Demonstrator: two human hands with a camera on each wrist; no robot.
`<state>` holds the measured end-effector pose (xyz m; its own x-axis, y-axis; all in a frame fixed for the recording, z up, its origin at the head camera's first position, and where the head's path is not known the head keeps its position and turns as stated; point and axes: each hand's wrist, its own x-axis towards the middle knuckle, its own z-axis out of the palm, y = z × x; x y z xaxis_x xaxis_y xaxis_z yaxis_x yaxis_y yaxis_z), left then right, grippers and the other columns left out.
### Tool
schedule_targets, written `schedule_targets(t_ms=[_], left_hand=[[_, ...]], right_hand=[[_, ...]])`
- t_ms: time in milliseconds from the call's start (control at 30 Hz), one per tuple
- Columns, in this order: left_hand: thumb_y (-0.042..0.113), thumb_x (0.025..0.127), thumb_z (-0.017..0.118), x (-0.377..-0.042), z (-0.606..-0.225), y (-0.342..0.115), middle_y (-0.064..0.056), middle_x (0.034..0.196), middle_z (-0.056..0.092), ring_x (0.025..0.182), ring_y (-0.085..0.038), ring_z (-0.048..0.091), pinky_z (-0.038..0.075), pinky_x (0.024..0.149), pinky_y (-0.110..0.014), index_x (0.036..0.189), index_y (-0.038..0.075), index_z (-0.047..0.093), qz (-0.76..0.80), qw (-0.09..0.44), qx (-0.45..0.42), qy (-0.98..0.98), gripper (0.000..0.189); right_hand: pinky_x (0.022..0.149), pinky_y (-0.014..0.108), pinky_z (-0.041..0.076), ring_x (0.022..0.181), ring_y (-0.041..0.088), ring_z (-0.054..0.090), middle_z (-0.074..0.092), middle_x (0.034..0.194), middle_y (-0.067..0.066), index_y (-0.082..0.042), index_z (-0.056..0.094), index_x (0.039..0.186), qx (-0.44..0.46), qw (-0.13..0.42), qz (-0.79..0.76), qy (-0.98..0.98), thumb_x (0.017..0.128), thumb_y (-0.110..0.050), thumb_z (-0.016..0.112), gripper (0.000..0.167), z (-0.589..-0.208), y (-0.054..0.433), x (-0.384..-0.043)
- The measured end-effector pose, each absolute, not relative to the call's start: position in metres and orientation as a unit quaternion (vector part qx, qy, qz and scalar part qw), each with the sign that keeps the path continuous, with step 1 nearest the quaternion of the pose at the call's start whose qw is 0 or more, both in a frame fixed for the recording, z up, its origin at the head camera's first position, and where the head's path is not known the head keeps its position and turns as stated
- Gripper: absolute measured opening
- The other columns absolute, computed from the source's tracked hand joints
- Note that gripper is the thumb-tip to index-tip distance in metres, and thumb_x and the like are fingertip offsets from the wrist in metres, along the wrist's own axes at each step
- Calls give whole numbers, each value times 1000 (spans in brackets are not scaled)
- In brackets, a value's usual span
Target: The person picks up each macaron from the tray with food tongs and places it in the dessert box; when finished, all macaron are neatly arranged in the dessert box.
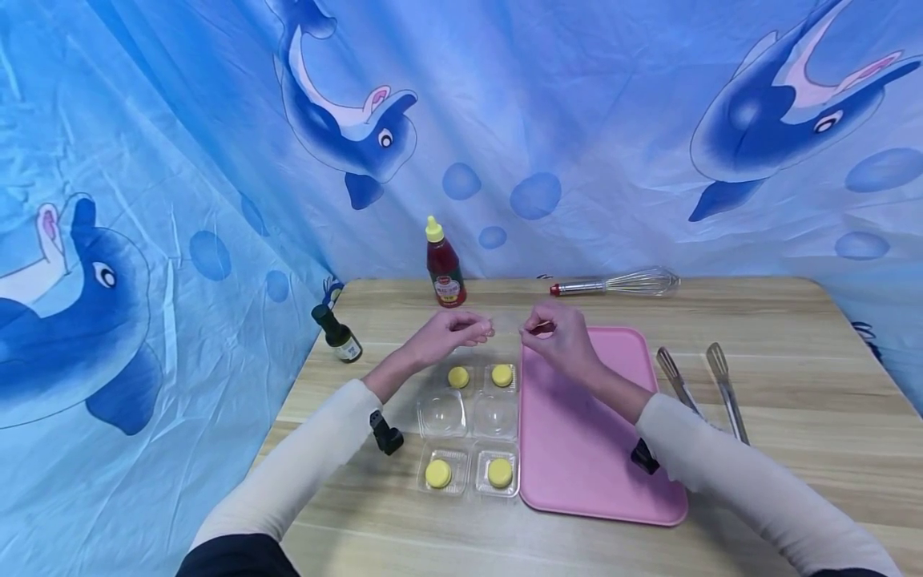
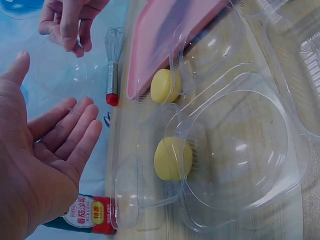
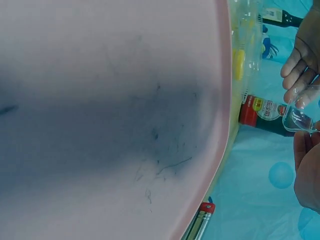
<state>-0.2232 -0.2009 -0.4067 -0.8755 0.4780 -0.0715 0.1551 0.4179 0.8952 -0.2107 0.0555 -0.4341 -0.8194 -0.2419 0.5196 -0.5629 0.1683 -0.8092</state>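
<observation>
In the head view my right hand [image 1: 558, 332] is raised over the far end of the pink tray [image 1: 591, 449], pinching a clear plastic lid-like piece [image 3: 300, 117] between thumb and fingers. Facing it, my left hand [image 2: 45, 145] has its fingers extended and its palm turned up beside that piece; whether it touches the plastic I cannot tell. Below the hands stand several clear plastic boxes. A yellow round piece [image 1: 438, 474] lies in the front left box, another yellow round piece [image 1: 500, 473] in the front right box. Two more, a left yellow piece [image 1: 458, 377] and a right yellow piece [image 1: 502, 375], lie farther back.
Clear domed lids [image 1: 495, 415] lie between the two rows. A red sauce bottle [image 1: 447, 272] stands at the back, a small dark bottle [image 1: 339, 335] at the left edge. A whisk [image 1: 620, 284] lies behind the tray, and metal tongs [image 1: 728, 393] lie to its right.
</observation>
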Motion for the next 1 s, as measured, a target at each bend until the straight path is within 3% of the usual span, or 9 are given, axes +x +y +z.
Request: schedule_targets(t_ms=[133, 267, 433, 533, 767, 1000], left_hand=[[39, 107, 65, -221, -405, -203, -9, 135, 71, 123, -24, 68, 55, 109, -42, 145, 4, 63, 483, 168, 196, 837, 52], [36, 105, 67, -220, -407, -208, -8, 141, 68, 127, -22, 65, 53, 110, -38, 148, 6, 61, 466, 167, 216, 842, 52], [28, 103, 72, -218, -410, -213, -8, 147, 64, 133, -23, 61, 49, 114, -38, 150, 7, 59, 458, 170, 246, 837, 53], [31, 100, 76, -215, -412, -216, -4, 147, 64, 134, -21, 60, 47, 117, -38, 152, 10, 58, 446, 162, 256, 843, 59], [36, 94, 83, -212, -420, -220, 1, 147, 64, 133, -20, 59, 48, 116, -45, 153, 15, 57, 394, 132, 280, 865, 68], [41, 92, 85, -210, -423, -216, -6, 152, 61, 140, -26, 56, 42, 121, -47, 153, 12, 57, 214, 70, 339, 914, 73]], right_hand=[[80, 41, 67, 86, 34, 74, 70, 93, 17, 4, 68, 84, 275, 120, 581, -756, 81, 22, 75, 20, -434, 57, -209], [92, 44, 64, 98, 34, 73, 72, 105, 17, 5, 69, 104, 270, 40, 585, -764, 86, 11, 81, 22, -431, 61, -207], [104, 49, 57, 114, 33, 68, 69, 129, 20, 3, 64, 136, 268, -70, 563, -779, 89, -12, 87, 54, -429, 68, -204], [109, 51, 54, 123, 35, 66, 65, 139, 22, 4, 58, 146, 279, -104, 558, -775, 92, -18, 85, 64, -431, 71, -204], [113, 54, 49, 130, 39, 62, 61, 147, 23, 3, 54, 150, 282, -123, 546, -779, 89, -20, 88, 73, -437, 71, -205], [110, 54, 52, 128, 42, 62, 61, 147, 19, 2, 60, 145, 301, -62, 459, -834, 85, -17, 91, 71, -444, 63, -202]])
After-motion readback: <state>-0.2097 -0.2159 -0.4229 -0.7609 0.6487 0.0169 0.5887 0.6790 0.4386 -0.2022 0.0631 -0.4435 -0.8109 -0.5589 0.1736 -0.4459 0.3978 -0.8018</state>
